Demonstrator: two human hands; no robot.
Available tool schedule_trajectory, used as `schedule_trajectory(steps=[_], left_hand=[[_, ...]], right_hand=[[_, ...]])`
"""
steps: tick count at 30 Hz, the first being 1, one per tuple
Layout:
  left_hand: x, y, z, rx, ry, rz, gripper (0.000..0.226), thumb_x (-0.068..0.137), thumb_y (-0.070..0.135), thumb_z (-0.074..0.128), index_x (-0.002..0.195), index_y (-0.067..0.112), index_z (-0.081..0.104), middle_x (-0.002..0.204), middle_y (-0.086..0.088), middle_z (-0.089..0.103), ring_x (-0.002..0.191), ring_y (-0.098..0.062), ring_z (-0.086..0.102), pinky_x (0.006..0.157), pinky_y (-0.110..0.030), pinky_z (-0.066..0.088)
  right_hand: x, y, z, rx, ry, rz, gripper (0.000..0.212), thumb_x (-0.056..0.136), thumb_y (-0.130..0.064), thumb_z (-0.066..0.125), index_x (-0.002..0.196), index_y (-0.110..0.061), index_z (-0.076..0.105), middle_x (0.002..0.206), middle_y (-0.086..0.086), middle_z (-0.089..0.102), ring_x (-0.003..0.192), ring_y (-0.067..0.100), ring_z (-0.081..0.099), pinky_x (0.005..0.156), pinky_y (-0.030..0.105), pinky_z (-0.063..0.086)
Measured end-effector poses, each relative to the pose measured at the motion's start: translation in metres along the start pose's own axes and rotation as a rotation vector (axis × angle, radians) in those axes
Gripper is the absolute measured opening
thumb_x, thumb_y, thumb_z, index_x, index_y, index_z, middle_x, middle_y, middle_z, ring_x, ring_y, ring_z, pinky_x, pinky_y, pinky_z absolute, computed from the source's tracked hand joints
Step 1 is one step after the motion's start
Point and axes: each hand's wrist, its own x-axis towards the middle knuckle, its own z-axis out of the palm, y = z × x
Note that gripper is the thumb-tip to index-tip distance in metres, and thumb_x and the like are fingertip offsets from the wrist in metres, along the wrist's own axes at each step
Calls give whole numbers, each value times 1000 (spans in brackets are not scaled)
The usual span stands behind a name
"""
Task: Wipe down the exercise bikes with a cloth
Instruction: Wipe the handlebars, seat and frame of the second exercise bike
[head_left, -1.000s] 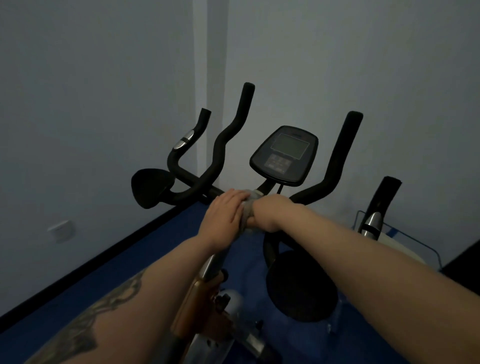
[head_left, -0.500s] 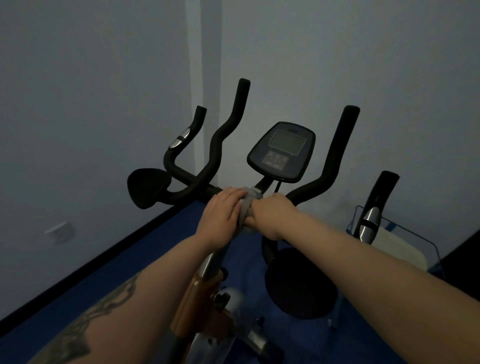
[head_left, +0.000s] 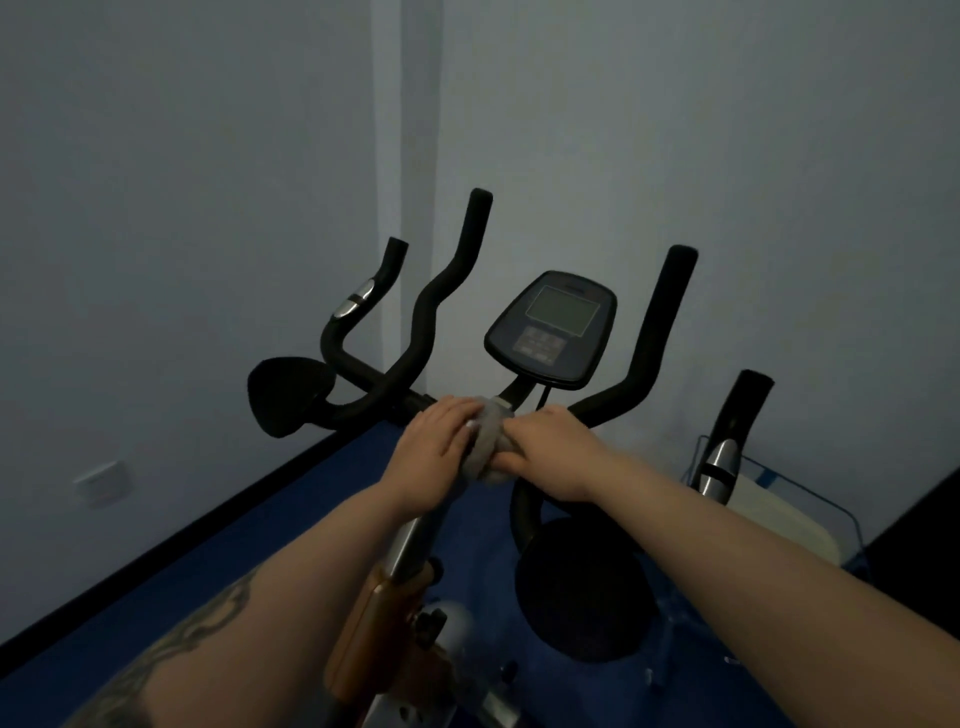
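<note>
grey walls behind; both hands (head_left: 498, 452) grip cloth (head_left: 488, 441) on bike stem (head_left: 415, 535).

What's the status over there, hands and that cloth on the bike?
Left hand and right hand both grip grey cloth, wrapped round bike's stem below console. Handlebars not yet touched. Nothing in the way.

No legible text; console (head_left: 551, 329) above hands shows dark screen, button markings too blurred to read.

hands: 2 (head_left: 434, 457) (head_left: 556, 457) | cloth (head_left: 488, 441): 1 | console (head_left: 553, 327): 1 | bikes: possibly 2 (head_left: 415, 540) (head_left: 727, 441)
</note>
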Motion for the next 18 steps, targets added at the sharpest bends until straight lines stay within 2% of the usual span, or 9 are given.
schedule_trajectory(steps=[3,5,6,8,10,12,14,16,18], left_hand=[[4,5,-1,-159,-48,-141,38,101,12,45,139,11,47,148,-4,39,138,-16,32,115,-28,22],[3,15,3,-235,7,-264,39,100,13,46,138,13,49,149,-3,39,139,-18,32,117,-40,24],[0,23,6,-274,66,-314,37,99,12,46,136,15,52,146,-3,43,136,-19,36,114,-41,28],[-10,48,15,-335,179,-337,35,96,7,46,128,16,57,133,-1,52,122,-14,47,105,-31,37],[-22,76,27,-402,162,-293,36,94,4,47,126,17,56,128,1,55,113,-10,50,97,-25,40],[-33,98,42,-399,59,-266,37,96,10,47,131,22,51,136,3,48,122,-10,44,105,-30,37],[-42,108,56,-239,44,-245,40,99,17,43,138,24,43,147,8,34,135,-9,29,112,-32,29],[-48,111,61,-152,123,-237,40,100,20,39,140,25,40,149,12,30,135,-5,26,107,-31,34],[-51,113,61,-106,179,-218,39,100,20,37,138,25,40,145,13,35,130,-4,31,96,-28,41]], right_hand=[[-29,7,-17,183,46,-83,7,92,-25,55,91,-18,58,99,-2,61,93,17,54,84,36,44],[-50,15,-25,171,105,-85,4,92,-22,56,93,-21,59,100,-6,61,93,13,51,86,30,41],[-60,20,-30,168,137,-56,4,91,-21,56,93,-22,59,99,-7,61,92,12,51,84,29,40],[-78,34,-41,164,135,51,6,91,-21,55,96,-25,57,95,-7,59,89,11,51,79,28,38],[-93,49,-47,136,9,195,18,93,-31,53,110,-28,48,95,-7,56,91,14,52,77,27,36],[-103,55,-42,119,-146,324,34,93,-47,52,117,-29,38,94,-5,55,92,17,53,77,31,42],[-104,51,-19,157,-214,372,31,93,-55,47,106,-29,38,94,-1,57,87,18,54,74,34,44],[-96,42,9,189,-207,371,28,96,-54,40,102,-27,40,95,2,59,81,17,53,67,32,38],[-79,37,22,245,-202,387,35,99,-52,35,111,-22,45,104,6,62,82,15,51,68,31,36]])
